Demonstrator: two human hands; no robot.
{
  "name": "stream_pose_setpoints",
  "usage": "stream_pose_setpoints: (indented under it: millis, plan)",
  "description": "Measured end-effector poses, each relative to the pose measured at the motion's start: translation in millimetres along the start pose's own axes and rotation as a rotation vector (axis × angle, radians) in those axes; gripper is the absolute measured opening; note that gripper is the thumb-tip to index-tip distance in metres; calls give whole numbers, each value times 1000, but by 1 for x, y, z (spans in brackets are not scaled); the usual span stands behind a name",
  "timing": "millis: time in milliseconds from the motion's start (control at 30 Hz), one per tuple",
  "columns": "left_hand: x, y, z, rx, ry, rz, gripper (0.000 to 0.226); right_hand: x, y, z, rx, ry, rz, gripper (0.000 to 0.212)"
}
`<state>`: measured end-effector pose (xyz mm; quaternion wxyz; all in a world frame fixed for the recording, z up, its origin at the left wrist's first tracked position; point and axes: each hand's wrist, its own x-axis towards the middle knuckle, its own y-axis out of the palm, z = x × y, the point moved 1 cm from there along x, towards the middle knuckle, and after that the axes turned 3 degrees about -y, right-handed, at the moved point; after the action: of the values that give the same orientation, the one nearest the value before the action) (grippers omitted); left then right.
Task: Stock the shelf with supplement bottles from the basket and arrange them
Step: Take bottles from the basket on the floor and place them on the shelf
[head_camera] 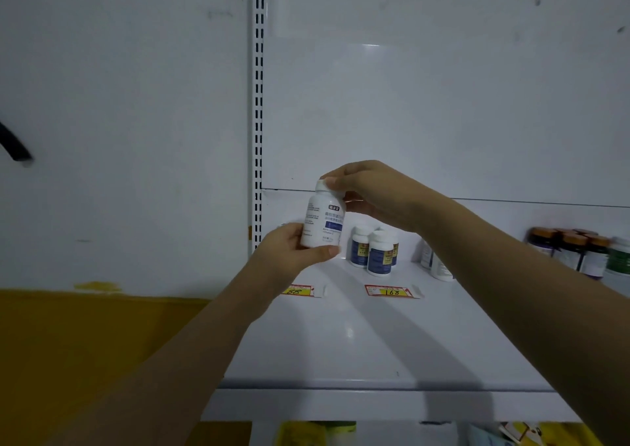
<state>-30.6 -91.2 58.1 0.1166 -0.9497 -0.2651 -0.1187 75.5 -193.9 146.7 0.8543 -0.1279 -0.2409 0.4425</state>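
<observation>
Bottle (324, 220) is held above the shelf's (375, 343) left end: our left hand (293, 251) curls its fingers (327, 250) round the base, our right hand (368, 193) pinches the cap. Other bottles (375, 251) already stand at the shelf's back; we judge much stocking remains.

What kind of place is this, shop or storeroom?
Probably a shop, maybe a pharmacy: a white shelf with a slotted upright, price tags marked 88 and 168 lying on it, and grouped supplement bottles at the back. The left hand and right hand hold another white bottle.
</observation>
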Motion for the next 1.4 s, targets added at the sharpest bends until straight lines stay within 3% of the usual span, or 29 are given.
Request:
stream_pose_setpoints:
  millis: [167,300,367,433,567,700,833,967,1067,1267,1400]
  plan:
    - [-1,7,4,-17,35,-129,50,0,4,-1,-107,9,-50,34]
    - [-1,7,4,-94,-56,29,49,-1,-1,-1,-62,-39,-36,11]
    - [-1,4,4,-125,-79,100,43,-3,-4,-1,-3,-33,14,14]
    - [-1,4,3,-41,-31,40,40,-4,-4,-2,16,-17,53,19]
    - [0,12,2,44,59,-191,54,-5,1,-6,-172,-13,3,31]
    - [-1,14,5,11,-16,-73,63,-8,-6,-7,-156,-57,10,27]
    - [-2,9,9,-29,7,65,37,-9,-14,-14,-9,-43,75,25]
    - [2,14,15,-2,85,-106,43,-6,-13,-17,-109,-47,77,20]
    - [7,18,22,95,99,-208,49,1,-12,-19,-236,-57,2,17]
    - [20,12,42,421,82,-248,55,25,-8,-32,-435,51,3,27]
    - [37,-9,75,750,21,-175,75,45,2,-48,-721,-23,-116,31]
